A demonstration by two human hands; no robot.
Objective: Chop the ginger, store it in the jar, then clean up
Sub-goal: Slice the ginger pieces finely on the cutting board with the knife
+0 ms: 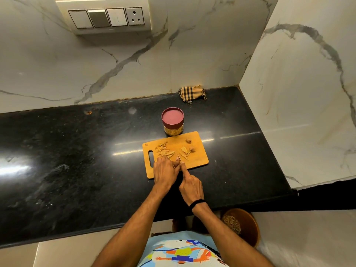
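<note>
- The wooden cutting board (194,160) lies on the black counter (77,151), with its handle slot to the left.
- The left hand (165,172) rests on the near left part of the board, back upward. Its forearm comes up from the lower edge of the view.
- Its fingers are bent down toward the board, just beside the knife (179,158). What is under them is hidden, so I cannot tell if they pinch a piece.
- The right hand (191,186) is near the front edge of the board and grips the knife. The handle is covered by the curled fingers.
- The right index finger is stretched forward along the back of the blade. The thin blade points away from the person, its tip on the board.
- The two hands are close together, almost touching at the blade.
- A black wristband (197,203) sits on the right wrist.
- The chopped ginger (163,150) makes a small heap on the left half of the board, just beyond the left fingertips.
- A few uncut ginger pieces (187,150) lie on the right half, apart from the heap.
- The jar (172,120), with its red lid on, stands upright on the counter just behind the far edge of the board.
- A checked cloth (192,93) lies crumpled at the wall, well behind the jar.
- A switch panel (106,18) is on the marble wall above.
</note>
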